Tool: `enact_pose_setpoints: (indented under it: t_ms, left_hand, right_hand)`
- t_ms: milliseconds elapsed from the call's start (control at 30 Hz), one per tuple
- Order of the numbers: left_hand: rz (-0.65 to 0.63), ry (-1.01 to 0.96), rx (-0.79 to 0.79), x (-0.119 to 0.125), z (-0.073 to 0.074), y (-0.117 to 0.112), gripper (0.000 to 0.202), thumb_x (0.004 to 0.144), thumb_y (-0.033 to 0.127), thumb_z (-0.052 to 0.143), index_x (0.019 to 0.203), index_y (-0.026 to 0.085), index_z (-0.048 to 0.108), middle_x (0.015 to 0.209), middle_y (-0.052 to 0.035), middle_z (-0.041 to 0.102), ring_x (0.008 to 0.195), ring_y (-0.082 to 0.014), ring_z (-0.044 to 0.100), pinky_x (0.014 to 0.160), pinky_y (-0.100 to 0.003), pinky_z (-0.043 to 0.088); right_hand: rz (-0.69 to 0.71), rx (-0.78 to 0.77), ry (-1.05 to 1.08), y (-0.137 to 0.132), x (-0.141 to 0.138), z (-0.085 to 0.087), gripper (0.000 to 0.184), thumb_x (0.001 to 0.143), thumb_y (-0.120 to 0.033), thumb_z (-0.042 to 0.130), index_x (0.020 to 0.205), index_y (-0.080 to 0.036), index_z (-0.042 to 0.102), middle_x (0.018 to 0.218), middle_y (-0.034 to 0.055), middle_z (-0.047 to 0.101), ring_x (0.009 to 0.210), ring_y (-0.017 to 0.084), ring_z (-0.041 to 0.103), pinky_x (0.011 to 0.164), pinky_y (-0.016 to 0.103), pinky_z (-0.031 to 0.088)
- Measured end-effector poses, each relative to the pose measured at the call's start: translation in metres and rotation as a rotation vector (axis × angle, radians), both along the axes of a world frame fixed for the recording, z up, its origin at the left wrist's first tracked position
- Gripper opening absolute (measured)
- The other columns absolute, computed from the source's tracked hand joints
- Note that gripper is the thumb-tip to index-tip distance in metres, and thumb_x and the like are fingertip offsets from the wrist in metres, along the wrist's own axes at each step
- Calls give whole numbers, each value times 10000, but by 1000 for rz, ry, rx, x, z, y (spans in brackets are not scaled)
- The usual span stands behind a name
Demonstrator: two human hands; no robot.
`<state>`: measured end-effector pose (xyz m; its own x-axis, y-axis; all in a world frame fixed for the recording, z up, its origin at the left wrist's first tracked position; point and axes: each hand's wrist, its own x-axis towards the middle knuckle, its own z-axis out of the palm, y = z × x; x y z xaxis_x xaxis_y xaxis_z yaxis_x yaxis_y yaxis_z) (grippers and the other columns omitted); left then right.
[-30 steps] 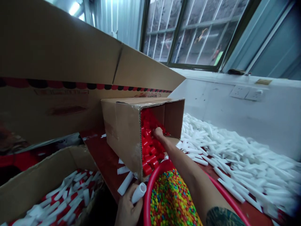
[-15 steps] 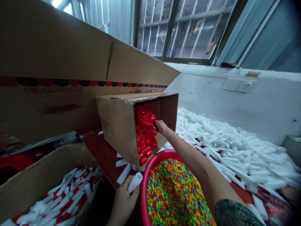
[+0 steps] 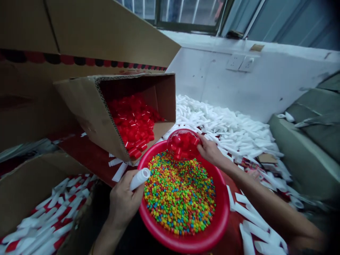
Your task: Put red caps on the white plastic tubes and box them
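Left hand grips a white tube, open end up, beside red tub of multicolored pellets — right hand pinches the rim of a red basket holding red caps, over the tub's far side. Tipped cardboard box holds more caps.

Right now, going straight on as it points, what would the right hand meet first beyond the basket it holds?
The right hand, red basket leading, would likely meet the open cardboard box first, near its red caps; depth is unclear.
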<state>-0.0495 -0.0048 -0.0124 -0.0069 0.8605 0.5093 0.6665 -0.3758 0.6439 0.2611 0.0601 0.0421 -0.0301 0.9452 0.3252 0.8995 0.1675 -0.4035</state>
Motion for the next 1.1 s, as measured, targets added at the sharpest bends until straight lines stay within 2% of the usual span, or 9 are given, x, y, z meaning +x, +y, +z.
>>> enact_pose_setpoints:
  t_ms: [133,200,300,467,600,767,900,1000,1100]
  left_hand:
    - [-182,71,7,20,1,2,173,804,285,517,929,200,603,828,-4,690,737,-163,657,653,-232,492]
    - [-259,87,-54,25,0,3,186,811,280,512,955,203,601,868,-8,696,766,-165,662,666,-235,497]
    - [-289,67,-137,27,-1,5,215,826,332,515,977,202,596,872,-9,696,760,-162,662,649,-230,499]
    - [-320,92,-198,26,2,5,244,828,411,523,962,217,587,848,2,688,729,-152,650,628,-227,488]
    - [-311,142,-226,28,5,4,271,815,453,530,947,221,579,803,10,681,691,-155,644,595,-237,473]
    - [-274,189,-246,29,5,6,272,827,460,507,933,220,581,764,14,675,671,-160,640,579,-246,455]
    - [-281,179,-254,28,3,6,290,823,473,511,938,216,582,775,11,679,677,-160,639,594,-247,453]
    - [-289,158,-275,28,3,7,297,824,476,508,941,214,581,778,8,680,679,-160,638,598,-246,453]
    - [-293,141,-274,28,3,7,322,824,490,498,966,211,574,804,1,683,694,-169,642,606,-254,459]
  right_hand:
    - [192,339,-552,-28,28,-11,416,847,-152,350,1214,-49,517,650,69,647,543,176,563,549,267,405]
    - [195,413,-644,-29,33,-10,398,871,-155,345,1213,-77,533,631,53,641,540,159,558,565,257,400]
    - [39,430,-612,-10,28,-1,401,876,-190,356,1227,-108,533,605,36,630,525,141,543,562,242,386]
    - [-206,230,-239,69,-20,19,431,864,-233,366,1263,-114,477,800,98,678,701,212,609,631,289,433]
    - [-139,-121,140,135,-75,26,360,860,-201,363,1183,-114,496,869,118,665,744,228,633,689,333,472]
    - [-12,-319,239,174,-126,22,328,908,-307,358,993,-85,585,777,102,651,577,179,616,569,292,487]
    - [119,-301,147,149,-117,24,315,898,-343,417,952,-99,609,739,76,639,584,163,587,588,278,453]
    - [278,-163,-55,83,-86,32,227,870,-281,478,903,-117,632,741,55,629,646,144,552,619,255,399]
    - [480,-325,-157,0,-59,34,223,874,-262,468,872,-128,647,696,35,624,589,121,518,552,242,341]
